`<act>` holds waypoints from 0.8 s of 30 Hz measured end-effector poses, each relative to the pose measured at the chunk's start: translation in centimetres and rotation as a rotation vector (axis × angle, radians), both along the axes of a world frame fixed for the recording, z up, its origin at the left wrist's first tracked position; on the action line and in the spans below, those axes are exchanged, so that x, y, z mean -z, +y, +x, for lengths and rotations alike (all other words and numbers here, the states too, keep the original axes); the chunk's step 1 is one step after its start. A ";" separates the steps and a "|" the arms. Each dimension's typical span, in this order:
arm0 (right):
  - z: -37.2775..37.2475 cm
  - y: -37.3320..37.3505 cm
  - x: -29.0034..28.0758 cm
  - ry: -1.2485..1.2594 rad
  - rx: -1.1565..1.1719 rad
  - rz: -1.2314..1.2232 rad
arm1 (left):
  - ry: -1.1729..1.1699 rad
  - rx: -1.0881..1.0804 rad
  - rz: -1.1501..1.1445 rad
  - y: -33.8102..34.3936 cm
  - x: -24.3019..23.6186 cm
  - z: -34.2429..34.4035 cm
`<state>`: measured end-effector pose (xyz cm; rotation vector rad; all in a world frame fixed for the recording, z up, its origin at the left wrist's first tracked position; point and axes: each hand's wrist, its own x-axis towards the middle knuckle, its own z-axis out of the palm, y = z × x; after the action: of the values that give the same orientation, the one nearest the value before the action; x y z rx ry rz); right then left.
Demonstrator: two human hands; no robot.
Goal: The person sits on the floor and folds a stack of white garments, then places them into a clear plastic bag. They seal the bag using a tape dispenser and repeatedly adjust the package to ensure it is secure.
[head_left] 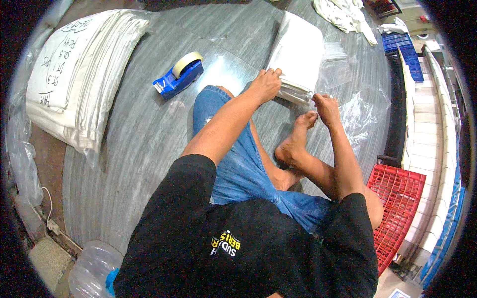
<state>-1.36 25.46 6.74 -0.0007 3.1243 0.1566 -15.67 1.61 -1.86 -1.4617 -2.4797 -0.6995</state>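
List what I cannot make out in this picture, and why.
In the head view:
Palm of the left hand: hidden by its back.
Anything pinched in the right hand near the white stack: too small.
Loose white cloth: cut off by the upper edge.
Clear plastic container: cut by lower edge.

Tape dispenser (180, 83) on floor (144, 144) between cloth pile (82, 74), left, and bundle (298, 52), right.

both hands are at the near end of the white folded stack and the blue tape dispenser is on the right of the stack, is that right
Not quite: the head view shows the blue tape dispenser left of the white folded stack. The left hand and right hand are at its near end.
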 end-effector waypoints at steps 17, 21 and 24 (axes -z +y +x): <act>-8.1 -13.7 -6.3 0.364 0.192 -0.667 | -0.106 0.021 -0.060 1.0 0.1 0.5; -15.1 -25.0 -1.5 0.074 -0.292 -0.764 | 0.094 -0.044 0.003 0.9 0.9 0.6; -20.9 -29.7 1.1 0.083 -0.413 -0.447 | -0.129 0.018 -0.081 1.9 0.5 0.6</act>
<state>-22.23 -4.23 5.66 -0.6551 3.1154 -0.5513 -15.11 3.55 -2.32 -1.5132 -2.6237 -0.7267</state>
